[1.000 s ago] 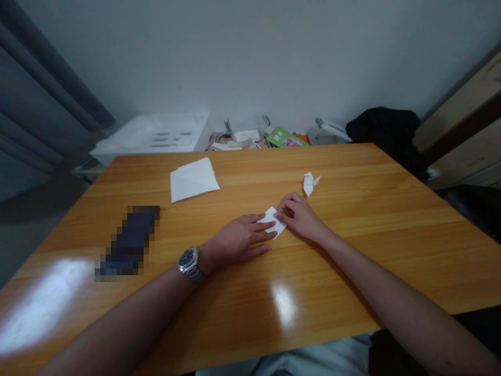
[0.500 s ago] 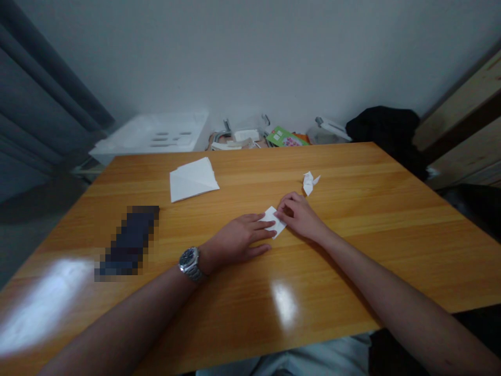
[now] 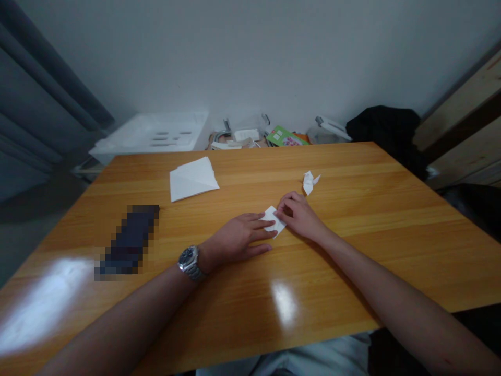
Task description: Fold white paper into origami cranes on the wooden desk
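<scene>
A small folded white paper point(image 3: 271, 214) lies on the wooden table between my hands, one corner pointing away from me. My left hand point(image 3: 245, 237) is flat with its fingers spread, and its fingertips rest over the paper's left part. At the paper's right edge, my right hand point(image 3: 300, 215) pinches with thumb and index finger curled together on the paper. Part of the paper is hidden under the fingers. Just beyond my right hand sits a small folded white paper figure point(image 3: 309, 183) with pointed ends.
A stack of white paper sheets point(image 3: 193, 180) lies at the back left. Nearer on the left is a dark, pixelated flat object point(image 3: 131, 240). Behind the table's far edge stand a white plastic tray point(image 3: 172, 128), a green booklet point(image 3: 285, 137) and a black cloth-like heap point(image 3: 385, 128).
</scene>
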Motion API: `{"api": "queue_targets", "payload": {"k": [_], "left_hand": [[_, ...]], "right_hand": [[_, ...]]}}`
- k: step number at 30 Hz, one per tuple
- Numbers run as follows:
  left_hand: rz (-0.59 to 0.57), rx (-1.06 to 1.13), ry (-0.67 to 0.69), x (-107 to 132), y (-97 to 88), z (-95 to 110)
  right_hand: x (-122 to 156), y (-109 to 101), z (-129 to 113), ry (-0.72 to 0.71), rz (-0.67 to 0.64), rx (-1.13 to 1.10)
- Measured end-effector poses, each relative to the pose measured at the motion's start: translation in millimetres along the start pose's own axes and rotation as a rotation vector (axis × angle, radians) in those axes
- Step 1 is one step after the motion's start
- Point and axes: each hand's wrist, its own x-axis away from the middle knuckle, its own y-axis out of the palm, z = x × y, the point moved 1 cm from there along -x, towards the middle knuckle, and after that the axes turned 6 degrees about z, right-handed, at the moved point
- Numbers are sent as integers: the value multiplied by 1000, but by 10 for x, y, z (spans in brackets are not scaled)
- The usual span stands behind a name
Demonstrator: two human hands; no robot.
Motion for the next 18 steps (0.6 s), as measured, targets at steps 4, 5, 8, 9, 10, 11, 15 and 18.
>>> {"api": "queue_targets", "payload": {"k": [4, 5, 8, 9, 10, 11, 15, 18], "left_hand": [[1, -9, 7, 11, 10, -11], [3, -8, 7, 13, 12, -12], [10, 1, 0, 16, 14, -13], [9, 5, -3, 15, 14, -12], [8, 8, -6, 14, 12, -11], [5, 11, -11, 13, 10, -9], [6, 21, -16, 4, -6, 2], [7, 13, -15, -8, -20, 14]], "right_hand": [[-2, 6, 2, 5, -5, -2], [-2, 7, 2, 4, -6, -2], [-2, 7, 0, 6, -8, 1], [-1, 7, 0, 9, -8, 0], [-1, 8, 0, 11, -7, -1], [0, 9, 1, 14, -6, -2], [3, 12, 4, 18, -11, 2], [3, 13, 4, 19, -14, 5]]}}
